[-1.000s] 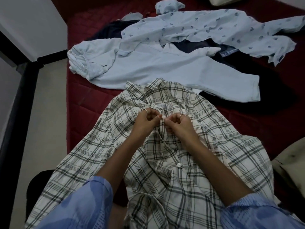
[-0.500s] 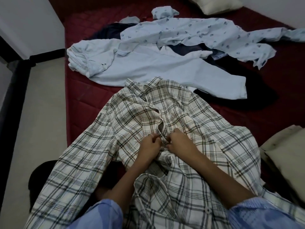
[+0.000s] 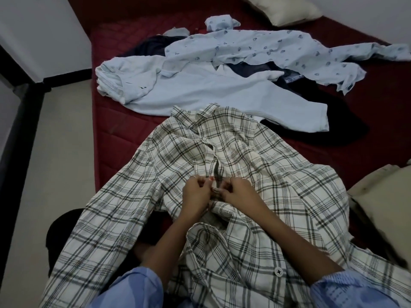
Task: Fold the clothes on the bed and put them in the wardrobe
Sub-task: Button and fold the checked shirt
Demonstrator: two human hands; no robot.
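On bed, both hands meet at checked shirt front: left hand, right hand fingers pinched on opening edges; opening runs straight away toward collar.

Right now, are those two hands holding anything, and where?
Yes. The left hand and right hand both pinch the white-and-grey plaid cotton shirt at its front button placket, mid-chest.

Dim, flat indoor light lying over the bed, soft shadows pooling beside it, wide-angle bending showing toward the edges, slight softness throughout.
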